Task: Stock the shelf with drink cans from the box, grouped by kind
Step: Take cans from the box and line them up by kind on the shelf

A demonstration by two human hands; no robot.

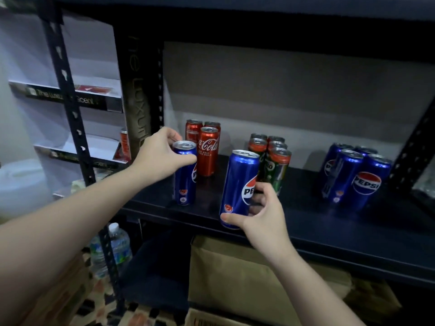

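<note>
The dark metal shelf (329, 234) already carries three groups of cans: red Coca-Cola cans (208, 149) at the back left, green cans with orange tops (274, 161) in the middle, and blue Pepsi cans (355, 172) on the right. The step in hand seems to be the placing of two more Pepsi cans, one in each hand. The left hand (162, 156) is closed from above around the top of a Pepsi can (186, 182), which stands upright near the shelf front, just beside the Coca-Cola group. The right hand (261, 212) is wrapped around the lower part of a second Pepsi can (240, 184), held tilted over the front edge; whether its base touches the shelf, I cannot tell. In my judgement, the next move calls for carrying both cans to the right, past the green cans, and setting them beside the Pepsi group, because now they are among the wrong kinds. The cans are tall, slim and glossy, so they may tip easily.
</note>
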